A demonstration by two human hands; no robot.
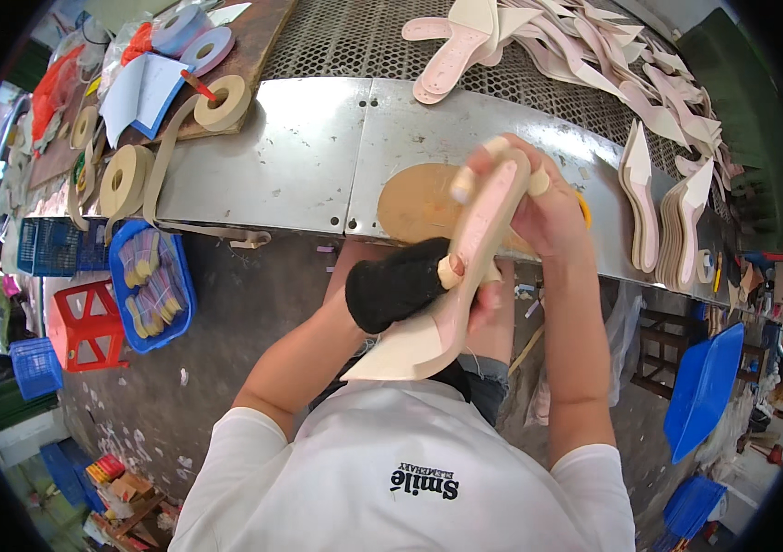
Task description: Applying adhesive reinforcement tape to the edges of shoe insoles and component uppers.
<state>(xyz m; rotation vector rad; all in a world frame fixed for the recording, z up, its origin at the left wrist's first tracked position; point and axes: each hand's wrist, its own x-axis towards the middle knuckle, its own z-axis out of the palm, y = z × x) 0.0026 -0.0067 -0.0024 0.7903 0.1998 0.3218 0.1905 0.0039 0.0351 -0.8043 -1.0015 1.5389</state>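
Note:
Between my two hands is a shoe insole, pink along the middle with cream edges and a broad cream flap toward me. My left hand, in a black fingerless covering, grips its middle, with a taped thumb on the near face and fingertips showing past the far edge. My right hand is closed around the insole's narrow rounded end; some of its fingers are taped and slightly blurred. Below it, an oval tan pad lies on the metal worktable. Part of a yellow ring shows behind my right wrist.
Insole stacks stand at the table's right edge. More insoles are heaped on a mesh belt. Left are tape rolls, a blue basket of bundled pieces and a red stool. A blue tray is at right.

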